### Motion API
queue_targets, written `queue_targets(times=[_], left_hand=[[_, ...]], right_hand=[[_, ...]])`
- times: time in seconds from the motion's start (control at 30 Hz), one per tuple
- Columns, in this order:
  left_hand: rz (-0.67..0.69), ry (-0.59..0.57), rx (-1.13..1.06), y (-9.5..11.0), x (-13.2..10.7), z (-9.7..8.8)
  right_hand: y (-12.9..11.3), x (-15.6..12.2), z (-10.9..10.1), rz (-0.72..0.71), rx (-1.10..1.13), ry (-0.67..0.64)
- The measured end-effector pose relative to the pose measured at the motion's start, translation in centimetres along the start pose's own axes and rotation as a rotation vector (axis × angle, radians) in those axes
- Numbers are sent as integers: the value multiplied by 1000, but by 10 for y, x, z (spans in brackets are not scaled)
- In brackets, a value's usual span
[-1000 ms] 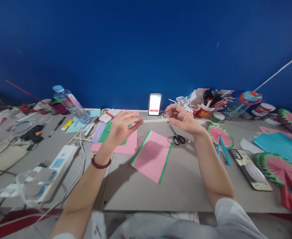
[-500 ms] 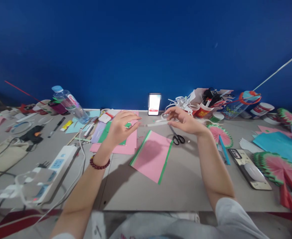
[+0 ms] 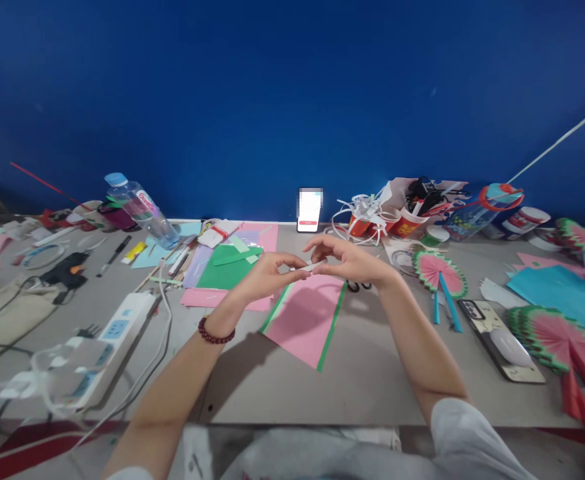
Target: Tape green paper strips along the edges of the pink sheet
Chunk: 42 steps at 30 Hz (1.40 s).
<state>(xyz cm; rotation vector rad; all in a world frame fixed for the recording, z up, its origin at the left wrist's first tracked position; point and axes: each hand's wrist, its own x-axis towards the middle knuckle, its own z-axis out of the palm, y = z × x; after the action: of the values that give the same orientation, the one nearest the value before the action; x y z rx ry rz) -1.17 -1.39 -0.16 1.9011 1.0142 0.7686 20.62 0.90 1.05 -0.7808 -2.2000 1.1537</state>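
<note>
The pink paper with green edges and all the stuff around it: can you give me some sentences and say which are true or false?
1. The pink paper has green edges on two sides. True.
2. The person wears nothing on either wrist. False: a beaded bracelet is round the left wrist.
3. The left hand and right hand both hold a white strip. True.
4. The bottle has a red cap. False: the plastic bottle has a blue cap.
5. A lit phone stands before the blue wall. True.
</note>
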Motion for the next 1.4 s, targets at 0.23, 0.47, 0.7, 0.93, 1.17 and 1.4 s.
queue_targets(times=[0.23,0.47,0.7,0.93,1.17,1.4], left_hand=[[44,64,60,0,0,3],[45,83,77,-13,5,3],[1,-1,-29,-29,9,3],[23,-13,-59,-28,10,7],[-38,-57,-76,-21,9,10],[-128,-52,-311,-25,11,11]], right_hand=[[2,2,4,-44,-54,0],[6,4,7,-34,-138,14],[12,5,3,26,-201,29],[16,8,7,42,-148,63],[17,10,9,26,-176,37],[19,12,13,33,-121,10]])
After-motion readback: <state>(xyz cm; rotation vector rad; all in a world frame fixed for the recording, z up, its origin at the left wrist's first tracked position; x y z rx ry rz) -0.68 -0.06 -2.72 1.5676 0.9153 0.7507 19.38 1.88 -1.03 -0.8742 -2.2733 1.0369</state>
